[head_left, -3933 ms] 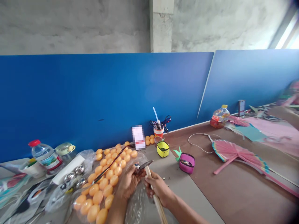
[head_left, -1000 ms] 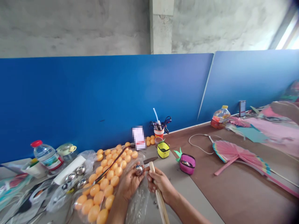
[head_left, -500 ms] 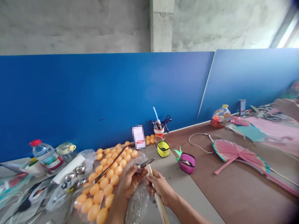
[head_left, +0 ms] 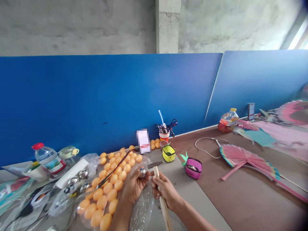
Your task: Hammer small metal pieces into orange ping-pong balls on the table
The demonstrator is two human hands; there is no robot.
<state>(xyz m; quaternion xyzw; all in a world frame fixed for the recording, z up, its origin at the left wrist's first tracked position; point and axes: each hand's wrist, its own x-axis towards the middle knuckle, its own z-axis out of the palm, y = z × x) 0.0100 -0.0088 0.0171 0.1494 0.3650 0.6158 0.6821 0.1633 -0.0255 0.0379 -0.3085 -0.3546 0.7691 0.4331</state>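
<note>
My left hand [head_left: 135, 188] is closed around a shiny silver ball [head_left: 142, 173], with the fingers curled beneath it. In my right hand [head_left: 166, 189] is a hammer [head_left: 164, 210], gripped by its pale wooden handle. The hammer's narrow dark head points up and sits just right of the ball, apart from it. Clear plastic wrap [head_left: 141, 211] lies under my hands. Orange balls [head_left: 112, 195] in a clear bag spread out beside my left forearm, with a black strap across them.
More silver balls [head_left: 83, 174] and a water bottle [head_left: 49, 160] stand at the left. Ahead are a yellow pouch [head_left: 168, 154], a purple pouch [head_left: 193, 168] and a cup of tools [head_left: 164, 134]. To the right lie a pink fan [head_left: 243, 157] and a juice bottle [head_left: 228, 121].
The hammer's head has shifted slightly up and right, away from the silver ball. At the far right, a pink fan-like ring has come into view where an arm was.
</note>
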